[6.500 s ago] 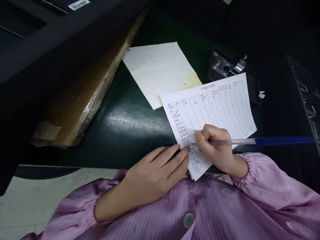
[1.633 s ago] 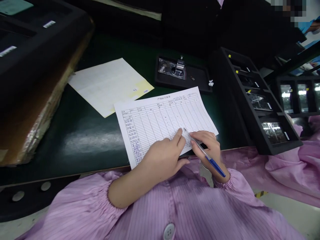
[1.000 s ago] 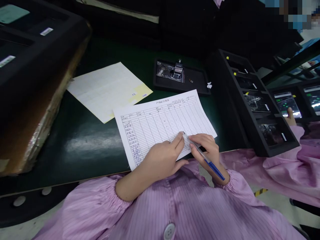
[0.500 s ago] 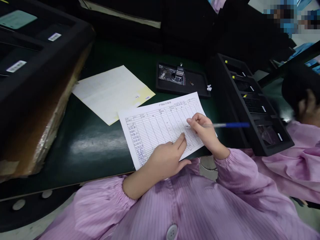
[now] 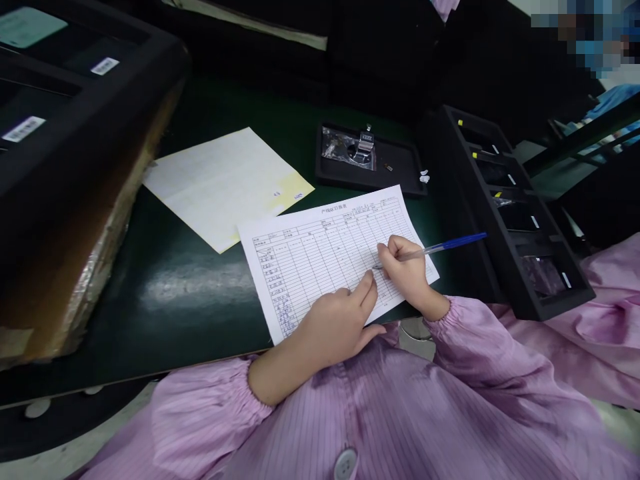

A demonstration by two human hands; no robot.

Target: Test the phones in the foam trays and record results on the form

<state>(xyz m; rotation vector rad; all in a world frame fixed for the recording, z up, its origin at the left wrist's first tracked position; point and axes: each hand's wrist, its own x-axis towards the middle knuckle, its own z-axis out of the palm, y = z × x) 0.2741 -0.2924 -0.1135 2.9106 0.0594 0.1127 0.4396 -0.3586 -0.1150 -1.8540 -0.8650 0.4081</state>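
Note:
A printed form (image 5: 320,267) with a grid of rows and columns lies on the dark green table. My right hand (image 5: 406,270) grips a pen (image 5: 450,243) with a clear barrel and a blue cap on its rear end. The pen's tip is down at the sheet, close to my left fingertips. Spread over the form's lower edge, my left hand (image 5: 340,323) lies with its fingers stretched out and the thumb apart. Handwritten blue marks show in the form's lower left column. Beside it rests a larger blank-looking yellowish sheet (image 5: 225,183), its near corner close to the form.
Behind the form sits a small black tray (image 5: 400,157) with a metal tally counter (image 5: 365,143) and a clear plastic bag. A black foam tray (image 5: 543,267) holding several dark devices stands at right. At left, another black tray (image 5: 145,73) tops a taped cardboard box (image 5: 115,200).
My right hand has moved slightly down on the form, and the pen has tilted, its capped end higher. My left hand stays on the sheet. The neighbouring person's head has left the view.

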